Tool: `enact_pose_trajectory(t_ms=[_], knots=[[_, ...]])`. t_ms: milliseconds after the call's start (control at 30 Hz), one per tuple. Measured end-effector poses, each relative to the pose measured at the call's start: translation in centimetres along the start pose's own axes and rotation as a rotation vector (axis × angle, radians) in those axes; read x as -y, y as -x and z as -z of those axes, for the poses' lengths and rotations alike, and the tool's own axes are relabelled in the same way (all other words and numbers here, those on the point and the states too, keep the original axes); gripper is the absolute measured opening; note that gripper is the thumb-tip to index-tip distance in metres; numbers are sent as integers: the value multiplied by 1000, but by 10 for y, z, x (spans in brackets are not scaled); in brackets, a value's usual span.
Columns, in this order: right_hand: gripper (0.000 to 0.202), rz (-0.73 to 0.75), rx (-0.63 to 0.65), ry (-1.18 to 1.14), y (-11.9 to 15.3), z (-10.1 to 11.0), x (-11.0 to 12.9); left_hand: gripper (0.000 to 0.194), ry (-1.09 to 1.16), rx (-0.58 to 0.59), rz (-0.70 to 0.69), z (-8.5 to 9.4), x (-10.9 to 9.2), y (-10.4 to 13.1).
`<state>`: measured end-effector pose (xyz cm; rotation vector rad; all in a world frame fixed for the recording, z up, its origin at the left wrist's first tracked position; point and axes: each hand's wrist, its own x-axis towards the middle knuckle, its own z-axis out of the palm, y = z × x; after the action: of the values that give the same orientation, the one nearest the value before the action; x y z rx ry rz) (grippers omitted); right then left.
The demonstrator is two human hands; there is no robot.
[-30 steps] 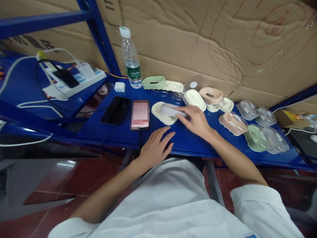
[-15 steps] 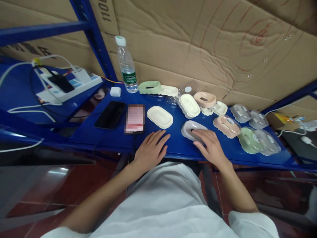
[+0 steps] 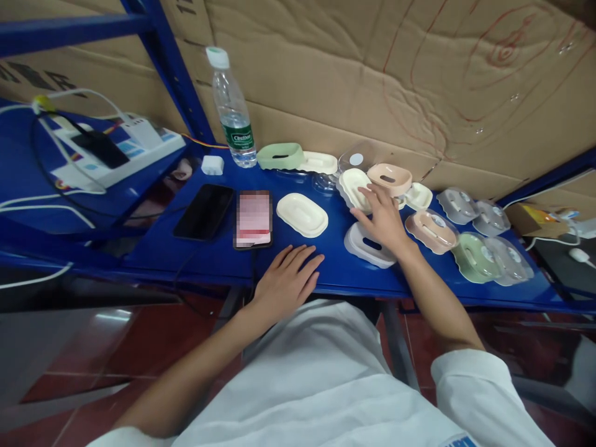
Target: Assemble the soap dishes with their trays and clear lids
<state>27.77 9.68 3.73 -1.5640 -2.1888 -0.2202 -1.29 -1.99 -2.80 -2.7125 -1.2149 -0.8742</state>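
My left hand (image 3: 289, 279) lies with its fingers stretched out at the table's front edge, holding nothing. Just beyond it is a cream oval tray (image 3: 302, 215), which looks like part of a soap dish. My right hand (image 3: 384, 217) reaches over a pale lilac slotted oval shell (image 3: 361, 247), thumb and fingers apart. Its fingertips are at a cream oval piece with a wavy rim (image 3: 352, 186), partly covering it; whether they touch it is hard to tell. Behind stand a peach slotted shell (image 3: 393, 179) and a small cream piece (image 3: 419, 196).
A water bottle (image 3: 235, 115), a green shell (image 3: 280, 156), a white adapter (image 3: 213, 164), a dark phone (image 3: 205, 211) and a lit phone (image 3: 254, 217) are left and back. To the right sit peach (image 3: 431, 231) and green lidded dishes (image 3: 475, 257) and clear lids (image 3: 456, 205). Cardboard (image 3: 326, 74) rises behind.
My right hand has left the lilac shell and moved away from me to the cream wavy-rimmed piece. My left hand stays in place. The view has shifted slightly.
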Motion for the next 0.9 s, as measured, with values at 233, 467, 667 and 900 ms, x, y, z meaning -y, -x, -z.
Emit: enact_pose_trajectory(t_ms=[233, 467, 667, 900], knots=[[42, -68, -40, -70, 65, 48, 29, 39, 55, 34, 55, 1, 0, 2], [42, -40, 32, -25, 140, 58, 23, 48, 40, 127, 184, 9, 0, -13], [34, -73, -13, -164, 147, 39, -3, 35, 38, 196, 104, 7, -11, -36], [32, -211, -215, -314, 139, 23, 22, 45, 95, 106, 27, 14, -22, -23]])
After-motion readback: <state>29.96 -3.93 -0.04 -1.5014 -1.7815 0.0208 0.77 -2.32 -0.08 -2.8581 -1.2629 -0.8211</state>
